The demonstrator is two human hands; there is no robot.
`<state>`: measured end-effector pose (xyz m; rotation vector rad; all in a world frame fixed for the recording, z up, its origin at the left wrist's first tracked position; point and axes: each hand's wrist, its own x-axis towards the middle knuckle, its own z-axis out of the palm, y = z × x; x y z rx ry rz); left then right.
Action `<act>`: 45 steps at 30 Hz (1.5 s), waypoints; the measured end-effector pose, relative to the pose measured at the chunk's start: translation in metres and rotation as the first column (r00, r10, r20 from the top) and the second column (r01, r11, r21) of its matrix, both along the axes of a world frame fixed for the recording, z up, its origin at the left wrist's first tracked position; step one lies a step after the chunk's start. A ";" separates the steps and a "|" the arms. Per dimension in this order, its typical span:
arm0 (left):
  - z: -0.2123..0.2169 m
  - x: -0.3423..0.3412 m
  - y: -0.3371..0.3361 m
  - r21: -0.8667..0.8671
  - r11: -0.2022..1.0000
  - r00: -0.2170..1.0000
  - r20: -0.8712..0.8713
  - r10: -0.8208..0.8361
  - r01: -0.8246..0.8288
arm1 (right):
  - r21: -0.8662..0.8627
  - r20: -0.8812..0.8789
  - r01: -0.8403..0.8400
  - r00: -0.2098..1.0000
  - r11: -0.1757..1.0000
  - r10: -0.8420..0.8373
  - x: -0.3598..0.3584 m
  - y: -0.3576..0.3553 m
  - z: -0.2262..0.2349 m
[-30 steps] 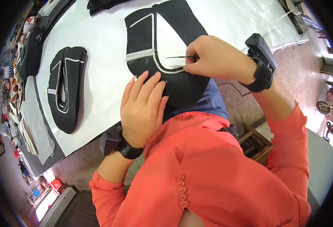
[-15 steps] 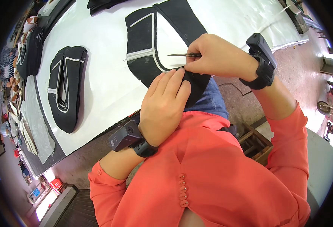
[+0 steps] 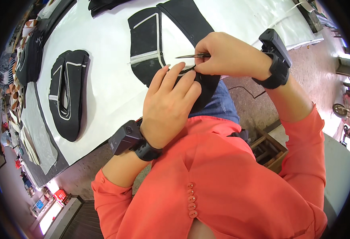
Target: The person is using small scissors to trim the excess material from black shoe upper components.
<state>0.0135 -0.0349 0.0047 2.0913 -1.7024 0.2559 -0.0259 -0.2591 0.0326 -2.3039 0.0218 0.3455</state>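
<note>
A black fabric piece (image 3: pixel 144 44), curved like a shoe upper and edged with pale strips, overhangs the table's near edge. On its lower curve rests my left hand (image 3: pixel 170 104), fingers stretched out and slightly spread; the thumb is hidden. My right hand (image 3: pixel 227 55) is closed around a slim, pointed metal tool (image 3: pixel 187 56) like small scissors, whose tip points left over the white gap in the piece. Its thumb and forefinger meet at the black edge beside my left fingertips. What they pinch there is too small to tell.
A folded black piece (image 3: pixel 74 113) with pale strips lies on the white-covered table (image 3: pixel 107 85) to the left. More black pieces (image 3: pixel 103 4) lie at the far edge. A clear plastic sheet (image 3: pixel 39 135) hangs at the left side. A wooden crate (image 3: pixel 271 153) stands on the floor.
The left fingers have spread apart, with the forefinger lifted outward, and the left wrist has turned. The black piece has shifted slightly left. My right hand has moved little, still with the tool.
</note>
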 end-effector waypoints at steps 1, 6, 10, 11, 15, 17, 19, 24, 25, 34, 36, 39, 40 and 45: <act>0.000 0.000 0.000 0.000 1.000 1.000 -0.002 0.000 0.000 | 0.000 -0.002 0.000 1.000 1.000 0.000 0.000 -0.003 -0.001; 0.002 0.000 -0.005 0.008 1.000 1.000 0.006 -0.018 0.018 | -0.074 0.007 -0.013 1.000 0.997 0.013 0.002 -0.009 0.006; 0.004 0.003 -0.006 0.035 0.999 0.999 -0.031 -0.024 0.025 | -0.082 0.012 -0.100 0.995 0.992 0.101 0.007 -0.014 0.007; 0.005 0.003 -0.008 0.045 0.998 0.999 -0.042 -0.030 0.032 | -0.084 0.013 -0.099 0.995 0.992 0.101 0.008 -0.017 0.005; 0.005 0.003 -0.012 0.035 0.999 0.999 -0.036 -0.033 0.034 | -0.107 0.055 -0.130 0.989 0.986 0.136 0.013 -0.022 0.005; 0.003 0.003 -0.011 0.033 0.999 0.999 -0.011 -0.032 0.032 | -0.128 0.023 -0.150 0.988 0.980 0.154 0.014 -0.023 0.005; 0.001 0.002 -0.013 0.029 0.999 0.999 0.013 -0.035 0.035 | -0.034 0.109 -0.183 0.977 0.983 0.186 0.015 -0.029 -0.003; 0.000 0.000 -0.017 0.051 0.998 0.996 -0.083 -0.025 0.029 | -0.067 0.057 -0.193 0.979 0.979 0.197 0.028 -0.032 0.002; -0.001 -0.001 -0.018 0.049 0.998 0.996 -0.083 -0.028 0.032 | -0.059 0.040 -0.197 0.979 0.979 0.199 0.028 -0.032 0.001; 0.007 -0.008 -0.007 0.035 0.995 0.995 -0.043 0.090 -0.089 | 0.051 -0.007 0.123 0.992 0.991 -0.123 -0.005 0.006 -0.005; 0.005 -0.008 -0.005 0.028 0.998 0.998 -0.030 0.053 -0.052 | 0.032 0.023 0.133 0.991 0.991 -0.133 -0.008 0.004 -0.007; -0.001 -0.005 -0.004 0.009 1.000 1.000 0.008 0.027 -0.027 | -0.015 0.178 -0.050 0.983 0.999 0.052 0.003 -0.013 -0.002; -0.001 -0.006 -0.004 0.008 1.000 1.000 0.008 0.027 -0.027 | -0.068 0.129 -0.076 0.988 0.995 0.085 0.008 -0.016 0.001; 0.001 -0.008 -0.007 0.016 0.999 0.999 -0.021 0.045 -0.045 | -0.074 0.043 -0.140 0.989 0.987 0.144 0.017 -0.019 0.003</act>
